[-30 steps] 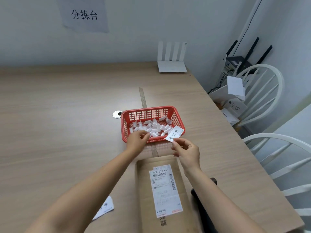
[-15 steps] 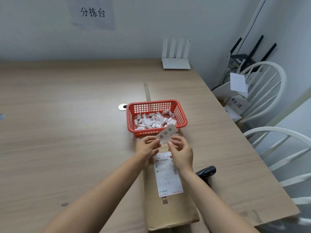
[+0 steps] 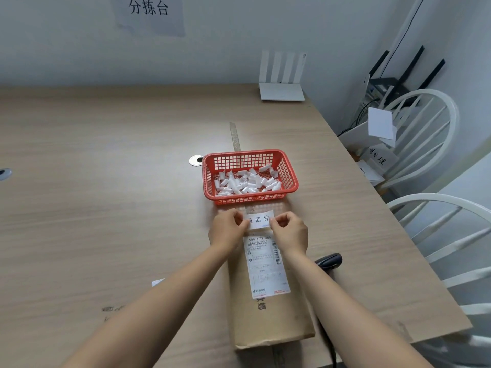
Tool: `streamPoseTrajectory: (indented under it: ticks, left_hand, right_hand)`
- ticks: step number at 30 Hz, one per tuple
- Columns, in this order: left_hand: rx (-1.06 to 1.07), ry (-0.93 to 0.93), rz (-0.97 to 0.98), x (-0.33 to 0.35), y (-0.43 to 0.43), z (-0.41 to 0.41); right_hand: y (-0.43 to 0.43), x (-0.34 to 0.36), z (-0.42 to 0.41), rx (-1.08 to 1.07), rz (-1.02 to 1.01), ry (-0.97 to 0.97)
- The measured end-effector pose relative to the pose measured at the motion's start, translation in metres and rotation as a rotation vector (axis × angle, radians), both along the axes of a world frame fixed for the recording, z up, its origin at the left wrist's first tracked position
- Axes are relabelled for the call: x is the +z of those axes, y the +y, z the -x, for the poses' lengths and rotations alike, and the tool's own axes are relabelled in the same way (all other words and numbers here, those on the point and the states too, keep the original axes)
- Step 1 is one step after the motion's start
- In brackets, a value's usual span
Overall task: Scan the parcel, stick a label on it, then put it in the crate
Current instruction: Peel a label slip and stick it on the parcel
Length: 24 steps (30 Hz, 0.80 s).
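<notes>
Two bare hands are meeting at the centre of the frame, each pinching one end of a small white paper label printed with black characters [image 3: 259, 219]: the left hand [image 3: 228, 229] is gripping its left end between thumb and fingertips, and the right hand [image 3: 289, 231] is gripping its right end the same way, fingers curled closed on the paper. That label is being held flat just above the far end of a long brown cardboard parcel [image 3: 268, 312], which is lying lengthwise on the light wooden table [image 3: 106, 208] and is running from the hands down toward the lower edge of the frame. A white shipping sheet with barcodes [image 3: 267, 266] is sitting on the parcel's top face, just below the held label. Immediately above the hands, a red plastic mesh basket [image 3: 249, 176] is holding a heap of small white paper pieces [image 3: 245, 181]. To the right of the parcel, a black handheld scanner [image 3: 329, 260] is lying on the table, partly hidden by the right forearm.
</notes>
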State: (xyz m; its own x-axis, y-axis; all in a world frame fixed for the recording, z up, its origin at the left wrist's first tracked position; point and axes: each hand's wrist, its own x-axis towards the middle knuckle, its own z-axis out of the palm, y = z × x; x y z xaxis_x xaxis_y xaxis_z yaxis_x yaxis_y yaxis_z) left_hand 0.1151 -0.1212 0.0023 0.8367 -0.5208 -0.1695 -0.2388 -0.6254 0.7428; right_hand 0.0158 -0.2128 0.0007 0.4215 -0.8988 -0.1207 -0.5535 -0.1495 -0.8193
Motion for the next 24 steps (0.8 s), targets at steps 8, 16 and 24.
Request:
streamPoseTrajectory:
  ticks: [8,16,24]
  left_hand:
    - [0.033,-0.111,-0.086,-0.009,-0.003,0.003]
    - [0.104,-0.082,-0.112,-0.014,0.006,0.0]
    - [0.122,-0.028,-0.054,-0.025,0.031,0.013]
  right_hand:
    - [0.003,-0.005,-0.005,0.057,0.111,0.178]
    - [-0.003,-0.009,0.005,0.062,0.195,0.286]
    - [-0.002,-0.02,0.036,0.154,0.088,0.191]
